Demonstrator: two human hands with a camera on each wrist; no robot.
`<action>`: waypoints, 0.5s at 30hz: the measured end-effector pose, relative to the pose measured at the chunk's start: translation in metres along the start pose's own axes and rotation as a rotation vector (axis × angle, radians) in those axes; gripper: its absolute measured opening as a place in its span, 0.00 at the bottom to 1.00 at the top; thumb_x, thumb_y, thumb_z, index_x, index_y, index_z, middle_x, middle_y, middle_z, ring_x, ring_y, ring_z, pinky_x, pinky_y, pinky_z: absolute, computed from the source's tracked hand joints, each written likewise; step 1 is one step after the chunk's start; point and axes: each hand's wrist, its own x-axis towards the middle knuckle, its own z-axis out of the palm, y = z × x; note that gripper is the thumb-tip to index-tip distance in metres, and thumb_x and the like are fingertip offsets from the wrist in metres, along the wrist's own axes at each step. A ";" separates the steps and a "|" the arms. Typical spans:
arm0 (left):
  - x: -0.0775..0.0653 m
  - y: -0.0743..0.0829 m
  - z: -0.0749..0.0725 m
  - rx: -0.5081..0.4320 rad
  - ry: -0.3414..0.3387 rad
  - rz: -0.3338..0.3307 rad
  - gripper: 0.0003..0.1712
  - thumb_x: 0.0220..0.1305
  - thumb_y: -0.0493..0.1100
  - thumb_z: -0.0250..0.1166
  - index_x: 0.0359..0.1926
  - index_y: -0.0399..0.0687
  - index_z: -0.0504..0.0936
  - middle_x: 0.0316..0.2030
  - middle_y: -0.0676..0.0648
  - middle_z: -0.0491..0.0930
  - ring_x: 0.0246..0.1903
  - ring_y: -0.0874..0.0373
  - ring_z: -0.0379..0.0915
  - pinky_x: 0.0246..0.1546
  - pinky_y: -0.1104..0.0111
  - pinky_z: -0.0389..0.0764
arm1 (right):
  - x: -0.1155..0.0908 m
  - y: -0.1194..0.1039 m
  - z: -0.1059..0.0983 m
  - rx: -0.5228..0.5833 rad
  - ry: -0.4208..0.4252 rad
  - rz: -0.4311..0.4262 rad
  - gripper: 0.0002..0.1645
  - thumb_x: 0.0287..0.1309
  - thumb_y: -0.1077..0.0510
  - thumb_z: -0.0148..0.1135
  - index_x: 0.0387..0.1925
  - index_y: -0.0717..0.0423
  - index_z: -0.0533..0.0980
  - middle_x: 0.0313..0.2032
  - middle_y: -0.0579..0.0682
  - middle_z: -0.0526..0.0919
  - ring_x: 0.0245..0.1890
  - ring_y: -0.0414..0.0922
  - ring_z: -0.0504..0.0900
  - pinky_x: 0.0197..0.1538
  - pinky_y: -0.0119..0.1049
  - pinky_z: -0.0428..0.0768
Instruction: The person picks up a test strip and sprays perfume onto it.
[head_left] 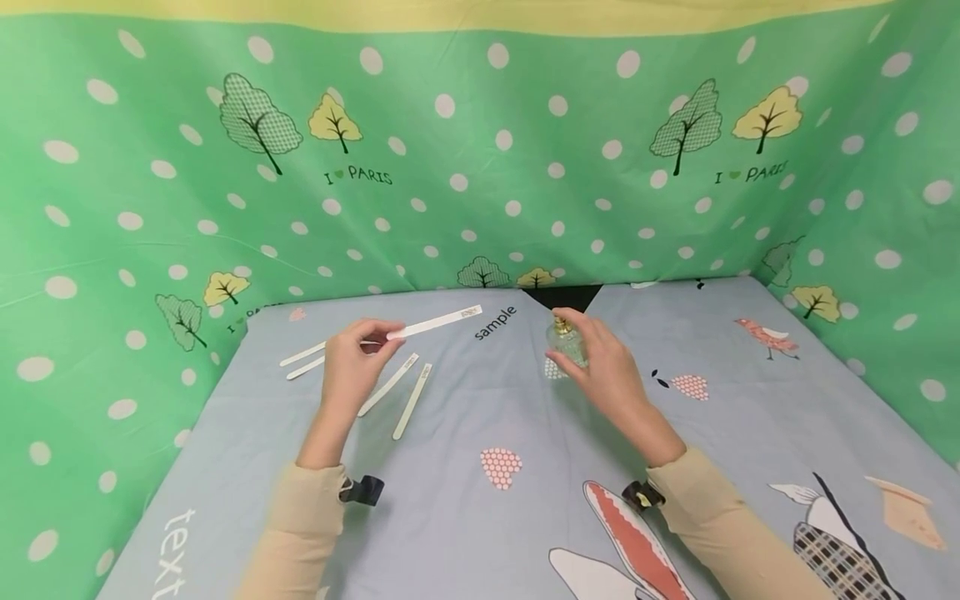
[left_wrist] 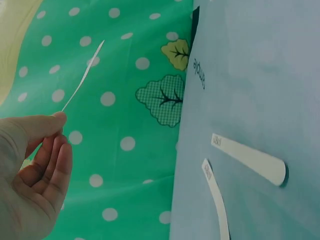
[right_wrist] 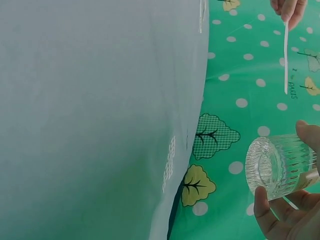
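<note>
My left hand [head_left: 354, 360] pinches a white paper perfume test strip [head_left: 441, 322] between thumb and finger near one end. The strip's printed end points away to the right, and in the left wrist view it shows nearly edge-on. In my right hand [head_left: 615, 383] is a ribbed clear glass perfume bottle [head_left: 564, 343] with a gold spray neck. A fingertip lies at the top of the sprayer, while other fingers and the thumb hold the glass. The right wrist view shows the bottle's round thick base [right_wrist: 261, 167]. Strip and bottle are apart, both over the table.
Several more test strips lie on the grey-blue printed cloth [head_left: 480, 400]: two, including this one [head_left: 412, 402], right of my left forearm, and others [head_left: 303, 353] partly hidden behind the left hand. A green dotted curtain [head_left: 480, 125] encloses the back and sides.
</note>
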 end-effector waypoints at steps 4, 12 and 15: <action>0.001 -0.007 -0.006 0.010 0.011 -0.020 0.10 0.59 0.36 0.72 0.43 0.42 0.88 0.40 0.41 0.88 0.38 0.49 0.84 0.36 0.89 0.74 | 0.000 0.000 0.000 -0.003 -0.001 -0.001 0.37 0.59 0.50 0.70 0.67 0.44 0.66 0.52 0.56 0.81 0.41 0.52 0.80 0.36 0.47 0.80; 0.000 -0.018 -0.018 0.030 0.046 -0.067 0.09 0.60 0.35 0.71 0.43 0.40 0.88 0.39 0.39 0.87 0.37 0.52 0.83 0.34 0.91 0.73 | 0.000 0.000 0.001 0.000 -0.013 0.007 0.37 0.59 0.50 0.71 0.67 0.43 0.67 0.53 0.55 0.81 0.40 0.51 0.79 0.34 0.46 0.80; -0.001 -0.024 -0.022 0.050 0.054 -0.075 0.10 0.60 0.35 0.71 0.43 0.40 0.88 0.39 0.40 0.87 0.35 0.63 0.80 0.34 0.91 0.73 | 0.001 0.000 0.001 -0.005 -0.013 0.003 0.37 0.59 0.50 0.71 0.67 0.44 0.66 0.52 0.55 0.81 0.38 0.50 0.78 0.33 0.45 0.79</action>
